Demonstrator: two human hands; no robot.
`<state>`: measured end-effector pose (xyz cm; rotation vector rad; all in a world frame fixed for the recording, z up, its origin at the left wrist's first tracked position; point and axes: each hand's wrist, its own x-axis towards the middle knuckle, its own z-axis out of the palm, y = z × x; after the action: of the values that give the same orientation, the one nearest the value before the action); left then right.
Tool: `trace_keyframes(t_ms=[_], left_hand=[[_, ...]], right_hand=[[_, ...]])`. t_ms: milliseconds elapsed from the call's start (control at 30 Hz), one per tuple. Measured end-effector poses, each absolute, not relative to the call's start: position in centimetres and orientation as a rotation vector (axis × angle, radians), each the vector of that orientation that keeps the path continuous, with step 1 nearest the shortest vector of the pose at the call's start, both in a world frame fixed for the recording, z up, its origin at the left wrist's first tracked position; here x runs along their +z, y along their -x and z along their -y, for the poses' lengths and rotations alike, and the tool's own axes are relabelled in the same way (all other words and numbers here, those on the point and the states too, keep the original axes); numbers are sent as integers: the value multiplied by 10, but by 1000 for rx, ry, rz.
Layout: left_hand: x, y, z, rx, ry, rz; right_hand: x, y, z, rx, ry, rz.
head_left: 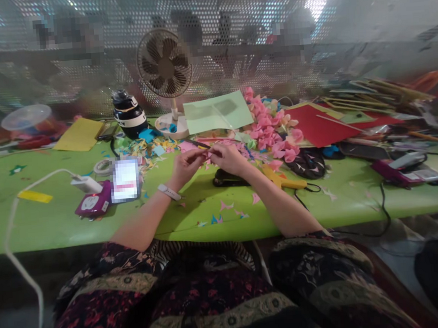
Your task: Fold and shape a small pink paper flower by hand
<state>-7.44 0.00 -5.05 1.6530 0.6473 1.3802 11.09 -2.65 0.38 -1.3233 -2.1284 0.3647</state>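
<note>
Over the middle of the green table [191, 201], my left hand [184, 167] and my right hand [229, 159] meet at the fingertips. Both pinch a small piece of pink paper [207, 154], mostly covered by the fingers. A white band circles my left wrist. Just under my right hand lies a black stapler-like tool [229, 178], partly hidden by the wrist. Beyond the hands is a heap of pink paper flowers [269, 128]. Small paper scraps [227, 205] lie on the near side.
A desk fan [165, 65], a black bottle [129, 115] and a pale green sheet [219, 111] stand behind. On the left are a lit phone [125, 180] and a purple power socket [94, 202]. Right of my hands lie a yellow corded tool [286, 183] and red paper [321, 124].
</note>
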Motion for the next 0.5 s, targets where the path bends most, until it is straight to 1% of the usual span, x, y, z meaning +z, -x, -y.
trace_keyframes(t_ms=[167, 333, 500], left_hand=[[-52, 74, 1, 1357, -1574, -651], [-51, 73, 1, 1357, -1545, -655], [-50, 68, 4, 1429, -1580, -689]], right_hand=[[5, -108, 28, 420, 1334, 2091], [6, -107, 29, 390, 1337, 2096], [1, -104, 31, 105, 1428, 2213]])
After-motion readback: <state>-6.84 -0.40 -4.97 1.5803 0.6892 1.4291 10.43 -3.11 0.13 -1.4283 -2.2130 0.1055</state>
